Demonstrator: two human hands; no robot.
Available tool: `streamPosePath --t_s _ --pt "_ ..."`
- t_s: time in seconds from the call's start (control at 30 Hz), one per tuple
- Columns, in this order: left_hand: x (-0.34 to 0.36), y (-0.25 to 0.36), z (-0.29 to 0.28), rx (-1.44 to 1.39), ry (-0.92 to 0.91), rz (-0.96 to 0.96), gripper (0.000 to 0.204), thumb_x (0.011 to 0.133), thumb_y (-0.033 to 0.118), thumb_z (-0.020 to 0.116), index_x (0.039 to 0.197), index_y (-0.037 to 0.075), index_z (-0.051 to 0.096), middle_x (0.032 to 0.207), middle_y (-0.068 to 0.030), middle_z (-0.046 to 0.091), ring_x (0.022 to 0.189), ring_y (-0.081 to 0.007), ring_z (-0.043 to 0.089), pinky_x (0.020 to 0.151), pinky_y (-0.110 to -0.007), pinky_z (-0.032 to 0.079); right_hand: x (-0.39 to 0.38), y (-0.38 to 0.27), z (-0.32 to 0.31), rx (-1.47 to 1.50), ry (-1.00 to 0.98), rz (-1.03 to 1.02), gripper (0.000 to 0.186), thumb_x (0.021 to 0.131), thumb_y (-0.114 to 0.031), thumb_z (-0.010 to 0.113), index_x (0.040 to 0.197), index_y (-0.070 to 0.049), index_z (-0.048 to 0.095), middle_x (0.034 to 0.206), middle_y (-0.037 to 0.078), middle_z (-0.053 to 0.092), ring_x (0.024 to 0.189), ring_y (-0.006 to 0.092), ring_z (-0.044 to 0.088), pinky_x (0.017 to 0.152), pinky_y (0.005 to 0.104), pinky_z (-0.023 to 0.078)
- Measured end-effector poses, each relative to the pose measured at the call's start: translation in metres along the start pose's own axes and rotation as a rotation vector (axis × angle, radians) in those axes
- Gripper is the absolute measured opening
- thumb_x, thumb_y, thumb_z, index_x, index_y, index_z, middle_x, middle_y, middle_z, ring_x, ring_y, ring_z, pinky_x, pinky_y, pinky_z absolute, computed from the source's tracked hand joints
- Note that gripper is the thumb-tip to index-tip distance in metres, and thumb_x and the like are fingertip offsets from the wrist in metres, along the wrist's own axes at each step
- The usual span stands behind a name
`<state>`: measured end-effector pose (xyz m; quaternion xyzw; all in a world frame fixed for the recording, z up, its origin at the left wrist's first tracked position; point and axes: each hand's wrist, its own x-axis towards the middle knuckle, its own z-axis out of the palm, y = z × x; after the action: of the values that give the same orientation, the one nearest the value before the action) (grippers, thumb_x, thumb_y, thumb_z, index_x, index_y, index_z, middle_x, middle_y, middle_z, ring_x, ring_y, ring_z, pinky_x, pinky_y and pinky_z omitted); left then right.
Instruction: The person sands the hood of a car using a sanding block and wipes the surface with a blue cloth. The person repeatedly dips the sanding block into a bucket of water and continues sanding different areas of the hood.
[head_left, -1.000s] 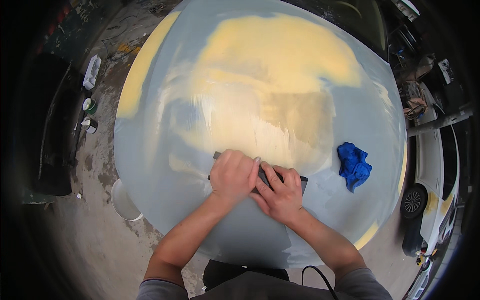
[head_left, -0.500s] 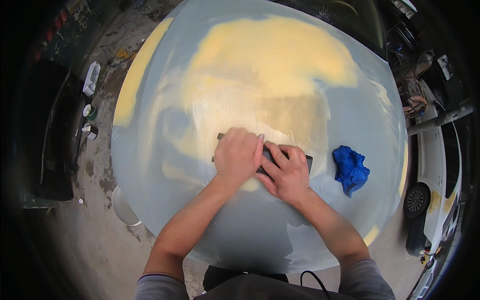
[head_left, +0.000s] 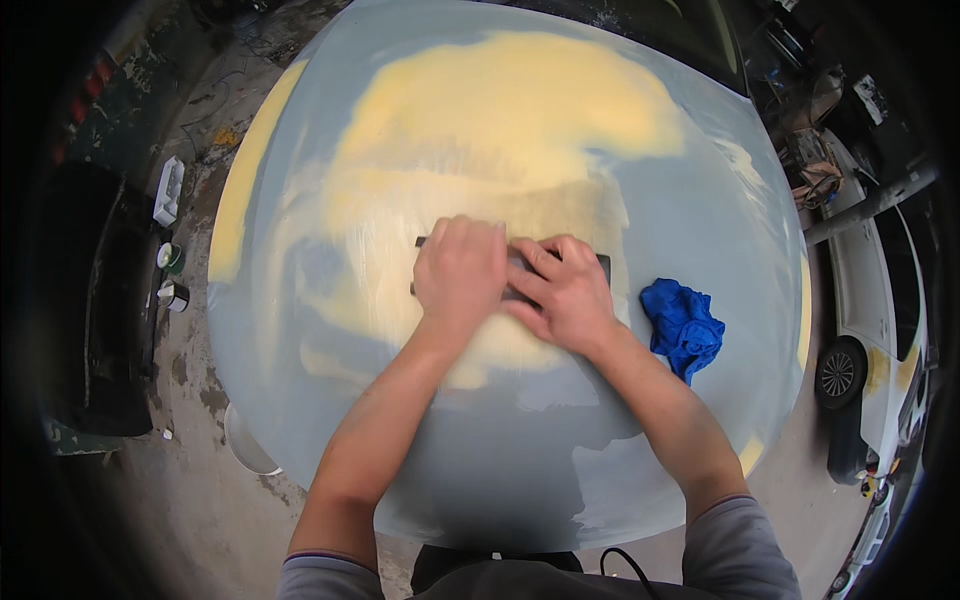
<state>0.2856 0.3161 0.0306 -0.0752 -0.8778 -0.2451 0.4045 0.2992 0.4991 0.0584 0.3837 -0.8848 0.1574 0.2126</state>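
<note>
Both of my hands press a dark, flat sanding block (head_left: 515,272) against a grey car hood (head_left: 680,220) with broad patches of yellow filler. My left hand (head_left: 462,268) is wrapped over the block's left end, its fingers curled round the far edge. On the right part lies my right hand (head_left: 566,292), fingers bent over the block and thumb toward the left hand. Much of the block is hidden under them; its right end shows past my right fingers. A crumpled blue cloth (head_left: 684,328) rests on the hood to the right of my right forearm. The surface around the block looks wet or shiny.
A windshield (head_left: 690,35) borders the hood at the far right. On the floor at left are a white tray (head_left: 169,190) and small cans (head_left: 172,258) beside a dark car panel (head_left: 95,300). A white car (head_left: 870,290) stands at right.
Both hands and the sanding block have moved away from me across the hood, over the filler. The view has shifted slightly. The blue cloth stays in its place on the hood.
</note>
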Motion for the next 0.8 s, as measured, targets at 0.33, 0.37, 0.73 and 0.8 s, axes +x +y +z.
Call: streamPosePath --t_s 0.33,0.37,0.73,0.8 --pt "-0.073 0.046 -0.043 -0.048 -0.200 -0.035 0.026 0.101 0.018 0.078 0.080 0.009 0.065 0.084 -0.0088 0.065 0.082 -0.0320 0.066 0.069 -0.045 0.055 -0.072 -0.044 -0.026 0.039 -0.037 0.091 0.046 0.078 -0.038 0.090 0.119 -0.019 0.083 0.139 0.003 0.074 0.112 0.0309 0.068 0.100 0.0491 0.056" --pt "-0.062 0.044 -0.034 -0.030 -0.169 -0.034 0.026 0.101 0.018 0.078 0.080 0.008 0.066 0.084 -0.0089 0.065 0.082 -0.0320 0.066 0.069 -0.046 0.055 -0.062 -0.032 -0.026 0.044 -0.039 0.056 0.046 0.078 -0.038 0.090 0.119 -0.019 0.083 0.139 0.003 0.074 0.112 0.0311 0.068 0.100 0.0491 0.056" --pt "-0.050 0.038 -0.026 -0.149 -0.127 0.029 0.024 0.098 0.017 0.081 0.081 0.007 0.069 0.082 -0.0098 0.065 0.079 -0.0316 0.066 0.067 -0.046 0.054 -0.072 -0.046 -0.020 0.013 -0.005 0.153 0.054 0.072 -0.036 0.094 0.122 -0.022 0.083 0.138 0.002 0.072 0.114 0.0270 0.064 0.101 0.0462 0.053" --pt "-0.050 0.038 -0.027 -0.122 -0.150 0.017 0.023 0.095 0.014 0.083 0.079 0.007 0.068 0.080 -0.0093 0.063 0.077 -0.0312 0.064 0.065 -0.045 0.053 -0.075 -0.050 -0.017 -0.036 0.015 0.136 0.052 0.075 -0.038 0.094 0.122 -0.022 0.083 0.138 0.002 0.072 0.113 0.0275 0.064 0.102 0.0462 0.053"
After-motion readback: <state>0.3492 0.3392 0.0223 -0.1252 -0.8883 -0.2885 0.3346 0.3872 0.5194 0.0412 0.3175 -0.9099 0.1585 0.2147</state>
